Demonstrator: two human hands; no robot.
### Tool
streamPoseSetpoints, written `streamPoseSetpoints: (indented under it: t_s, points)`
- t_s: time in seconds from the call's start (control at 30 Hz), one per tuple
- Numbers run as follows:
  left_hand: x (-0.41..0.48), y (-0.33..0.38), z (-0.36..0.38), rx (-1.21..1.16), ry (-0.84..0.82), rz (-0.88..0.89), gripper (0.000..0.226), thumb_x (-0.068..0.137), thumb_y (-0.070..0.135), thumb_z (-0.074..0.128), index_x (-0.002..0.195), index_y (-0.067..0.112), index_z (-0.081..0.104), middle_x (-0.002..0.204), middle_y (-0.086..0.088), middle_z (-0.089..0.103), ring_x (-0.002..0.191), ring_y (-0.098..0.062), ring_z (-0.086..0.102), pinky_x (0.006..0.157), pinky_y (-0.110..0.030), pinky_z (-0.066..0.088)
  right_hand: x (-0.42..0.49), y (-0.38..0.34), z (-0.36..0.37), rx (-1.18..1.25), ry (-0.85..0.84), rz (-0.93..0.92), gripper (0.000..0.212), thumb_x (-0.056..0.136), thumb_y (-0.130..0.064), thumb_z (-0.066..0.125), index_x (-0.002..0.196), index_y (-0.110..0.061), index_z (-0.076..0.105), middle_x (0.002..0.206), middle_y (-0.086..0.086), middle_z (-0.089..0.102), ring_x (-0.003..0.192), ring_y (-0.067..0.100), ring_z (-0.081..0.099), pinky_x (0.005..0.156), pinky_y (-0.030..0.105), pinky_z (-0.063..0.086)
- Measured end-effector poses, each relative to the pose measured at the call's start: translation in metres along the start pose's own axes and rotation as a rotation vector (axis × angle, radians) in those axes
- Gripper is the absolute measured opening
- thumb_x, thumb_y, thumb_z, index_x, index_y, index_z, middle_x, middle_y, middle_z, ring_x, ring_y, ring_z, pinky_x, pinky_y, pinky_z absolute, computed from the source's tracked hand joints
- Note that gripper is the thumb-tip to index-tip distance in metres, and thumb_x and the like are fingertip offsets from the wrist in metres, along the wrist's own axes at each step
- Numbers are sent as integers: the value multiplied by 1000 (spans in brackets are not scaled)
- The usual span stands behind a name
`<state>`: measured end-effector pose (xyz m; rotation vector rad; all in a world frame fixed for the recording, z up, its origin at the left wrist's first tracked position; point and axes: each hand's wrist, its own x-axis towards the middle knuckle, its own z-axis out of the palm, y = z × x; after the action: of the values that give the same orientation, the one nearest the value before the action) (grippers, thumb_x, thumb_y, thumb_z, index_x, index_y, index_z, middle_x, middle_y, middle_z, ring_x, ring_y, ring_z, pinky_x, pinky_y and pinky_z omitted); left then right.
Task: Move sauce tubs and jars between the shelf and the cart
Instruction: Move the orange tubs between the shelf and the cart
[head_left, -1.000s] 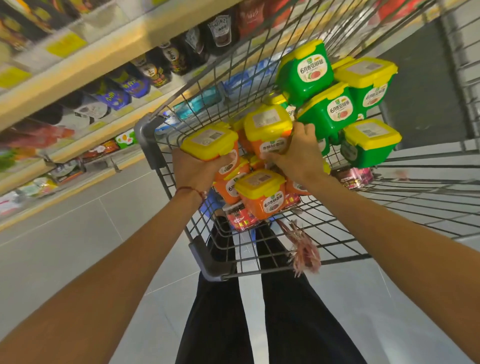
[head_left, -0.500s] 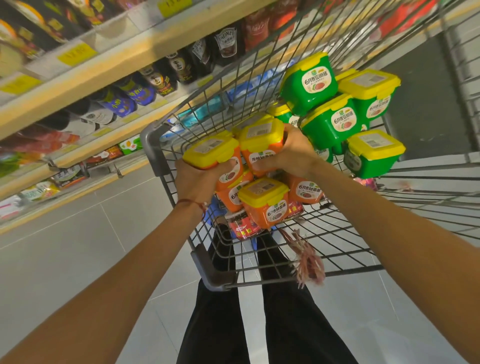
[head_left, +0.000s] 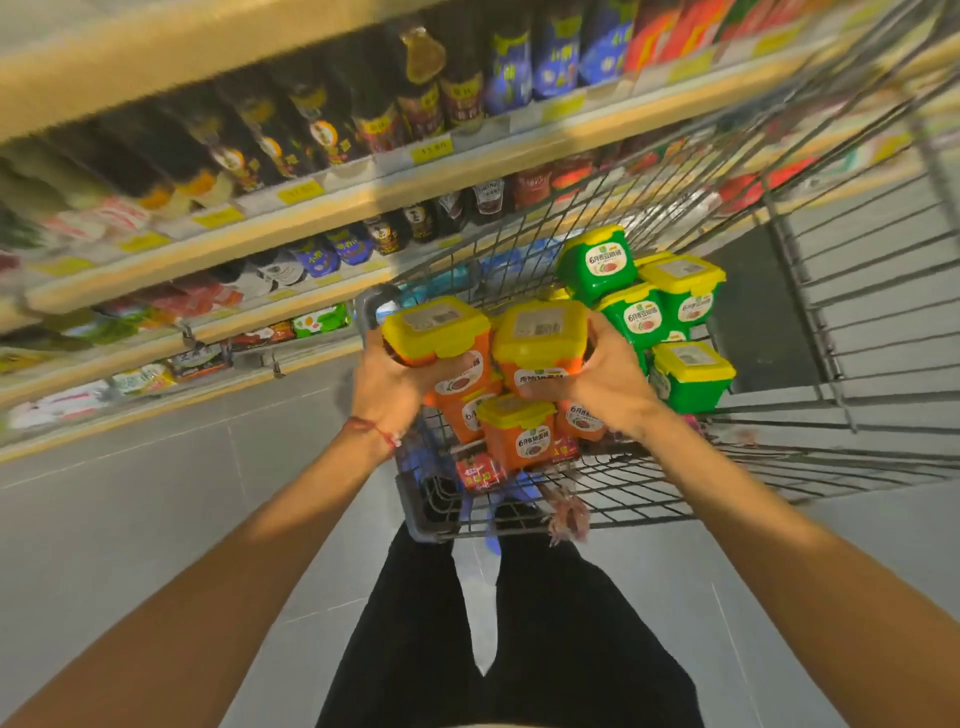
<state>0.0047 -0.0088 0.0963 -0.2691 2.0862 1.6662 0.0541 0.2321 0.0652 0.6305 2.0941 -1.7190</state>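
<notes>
Two orange tubs with yellow lids are held side by side above the pile in the cart (head_left: 779, 457), at the centre of the frame. One tub (head_left: 436, 332) is gripped from below by the curled fingers of the left hand (head_left: 395, 384), and the other tub (head_left: 540, 338) is clasped round its sides by the right hand (head_left: 602, 379). Whether this pair is being taken out or put in cannot be settled from the picture. Since both tubs are raised clear of the pile and the shelf (head_left: 363, 192) fills the upper left, a transfer toward the shelf is judged likelier. Much appears to be left: more orange tubs (head_left: 519, 436) lie just under the hands, a cluster of green tubs (head_left: 639, 312) is stacked at centre right, and red packets (head_left: 480, 470) sit on the cart floor. On the green tubs "6月香豆瓣酱" can be read, and on the orange ones "6月香甜面酱". White stickers on the lids are too blurred to be read. The yellow price tags (head_left: 431, 150) on the shelf edge are smeared. One dark bottle (head_left: 488, 197) bears a label that appears to read "Heinz".
</notes>
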Motion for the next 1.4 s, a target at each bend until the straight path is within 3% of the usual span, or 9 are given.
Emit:
streamPoseSetpoints:
  t_s: [0.13, 0.23, 0.33, 0.5, 0.7, 0.8, 0.9, 1.03, 1.4]
  points:
    - [-40, 25, -23, -108, 104, -12, 77, 57, 14, 90, 128, 9, 63, 110, 3, 76, 99, -6, 73, 80, -21, 59, -21, -29, 0, 56, -41, -62, 100, 47, -24, 106, 134, -14, 58, 120, 1, 76, 111, 16, 73, 94, 40, 60]
    - [-68, 45, -47, -168, 168, -7, 90, 46, 16, 90, 129, 4, 57, 99, 11, 77, 91, 1, 72, 74, -14, 57, -39, -64, 8, 71, -78, -117, 103, 45, -33, 106, 135, -17, 58, 122, -2, 75, 113, 14, 72, 93, 35, 61]
    - [-91, 67, -76, -206, 221, 26, 99, 40, 8, 89, 132, -4, 54, 98, 8, 75, 81, 6, 71, 67, -13, 55, -62, -108, 23, 33, -119, -229, 89, 54, -20, 101, 133, -16, 60, 119, -6, 76, 108, 8, 72, 87, 24, 59]
    - [-135, 85, -134, -175, 319, 148, 75, 61, -10, 87, 129, 4, 60, 110, 3, 72, 91, 2, 70, 71, -15, 55, -96, -173, 65, -5, -205, -380, 77, 64, -7, 97, 132, -18, 61, 114, -14, 77, 103, 3, 73, 80, 15, 56]
    - [-188, 100, -229, -218, 411, 284, 63, 64, -11, 82, 120, 12, 64, 94, 16, 77, 88, -2, 73, 68, -17, 56, -125, -242, 151, -32, -253, -497, 79, 58, -16, 101, 128, -19, 66, 115, -3, 77, 105, 16, 74, 85, 35, 62]
    - [-214, 100, -290, -233, 460, 323, 63, 63, -14, 83, 120, 7, 64, 88, 18, 77, 82, 0, 73, 65, -16, 55, -142, -275, 208, -16, -287, -519, 85, 51, -15, 102, 128, -17, 67, 115, -2, 78, 104, 14, 75, 82, 29, 61]
    - [-241, 95, -354, -223, 511, 378, 70, 56, -3, 90, 119, 12, 64, 89, 19, 77, 82, 1, 72, 64, -16, 55, -166, -301, 267, 32, -319, -550, 88, 53, -13, 96, 134, -15, 62, 116, -3, 77, 102, 8, 74, 79, 17, 56]
    - [-275, 86, -437, -279, 574, 434, 95, 40, 28, 93, 128, 12, 63, 104, 8, 78, 96, -11, 74, 71, -22, 59, -195, -328, 350, 75, -358, -618, 85, 56, -10, 94, 134, -16, 61, 117, -2, 77, 104, 12, 75, 82, 21, 59]
    - [-328, 89, -600, -303, 655, 543, 79, 42, 28, 90, 117, 18, 68, 104, 1, 78, 95, -17, 75, 71, -25, 59, -225, -413, 523, 54, -453, -825, 86, 58, -18, 100, 134, -15, 61, 123, -1, 75, 115, 18, 71, 99, 44, 59]
